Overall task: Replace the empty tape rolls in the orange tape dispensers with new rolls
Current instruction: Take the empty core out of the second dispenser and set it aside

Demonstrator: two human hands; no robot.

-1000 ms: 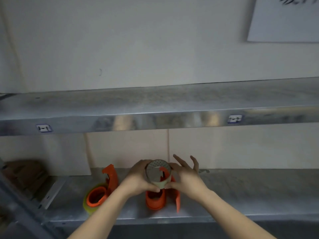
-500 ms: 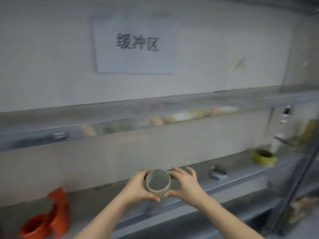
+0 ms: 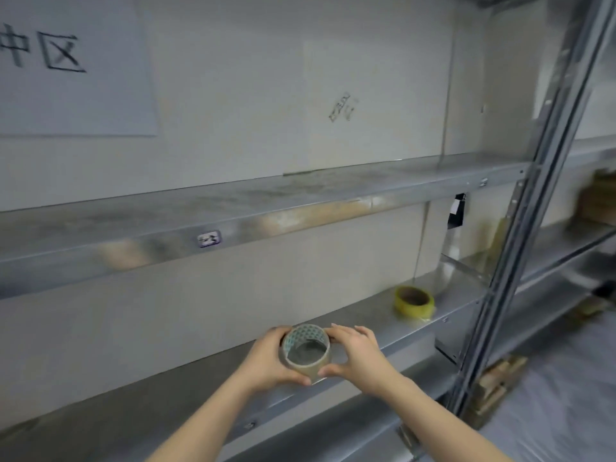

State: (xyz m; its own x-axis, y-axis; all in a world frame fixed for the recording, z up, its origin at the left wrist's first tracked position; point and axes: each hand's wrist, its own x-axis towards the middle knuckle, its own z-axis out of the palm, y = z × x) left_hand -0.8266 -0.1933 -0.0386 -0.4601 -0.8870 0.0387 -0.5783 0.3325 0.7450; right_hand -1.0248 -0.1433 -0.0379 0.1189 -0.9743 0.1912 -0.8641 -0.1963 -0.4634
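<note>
An empty tape core (image 3: 306, 353), a thin clear ring with a patterned inner wall, is held low in the middle of the view, just above the lower metal shelf (image 3: 206, 388). My left hand (image 3: 266, 361) grips its left side and my right hand (image 3: 356, 356) pinches its right side. A yellow tape roll (image 3: 414, 301) lies flat on the same shelf, further right. No orange dispenser is in view.
An upper metal shelf (image 3: 266, 201) runs across the middle. A slanted grey rack post (image 3: 520, 248) stands at the right, with more shelving and brown cardboard (image 3: 600, 201) behind it. A white paper sign (image 3: 66, 65) hangs on the wall at upper left.
The view has swung right along the shelf. The orange dispensers have dropped out of sight at the left. Both hands still hold the empty core, and the yellow roll is now closer.
</note>
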